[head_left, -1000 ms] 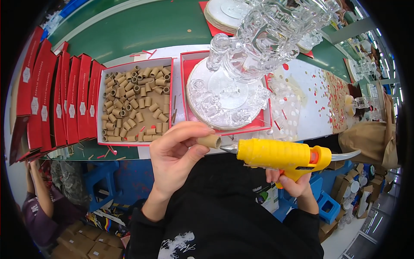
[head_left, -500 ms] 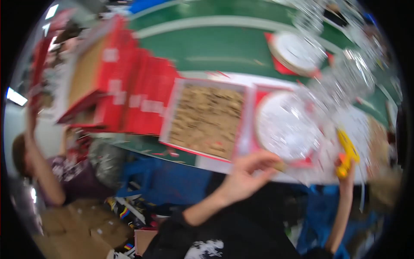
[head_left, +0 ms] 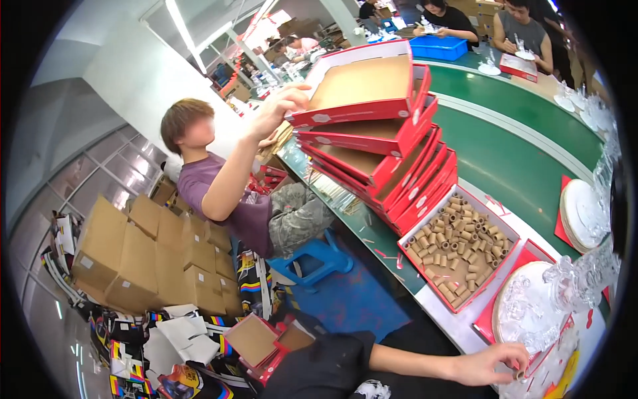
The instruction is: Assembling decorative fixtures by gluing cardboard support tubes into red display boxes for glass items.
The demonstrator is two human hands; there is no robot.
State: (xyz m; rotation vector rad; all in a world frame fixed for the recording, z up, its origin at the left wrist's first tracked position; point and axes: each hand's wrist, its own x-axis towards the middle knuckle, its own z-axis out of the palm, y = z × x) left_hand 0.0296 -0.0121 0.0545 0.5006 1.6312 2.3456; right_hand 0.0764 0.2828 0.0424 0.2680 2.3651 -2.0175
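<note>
My left hand [head_left: 490, 364] reaches in from the lower edge and rests at the near edge of a red tray [head_left: 488, 318]. Its fingertips pinch a small brown cardboard tube [head_left: 518, 374]. That tray carries a round plate of clear glass parts [head_left: 531, 307]. A second red tray [head_left: 497, 211], just left of it, is full of several more cardboard tubes [head_left: 458, 249]. A sliver of the yellow glue gun [head_left: 563, 383] shows at the lower right. My right hand is out of sight.
A leaning stack of red trays [head_left: 389, 156] stands left of the tube tray. A co-worker on a blue stool [head_left: 311, 261] has a hand [head_left: 284, 101] on the top tray. Brown cartons [head_left: 149, 259] are piled on the floor at left. A green belt [head_left: 525, 143] runs behind.
The view has swung left, away from the bench, and now takes in the co-worker and the cartons. My left hand has dropped to the tray edge. The right hand with the glue gun has left the picture.
</note>
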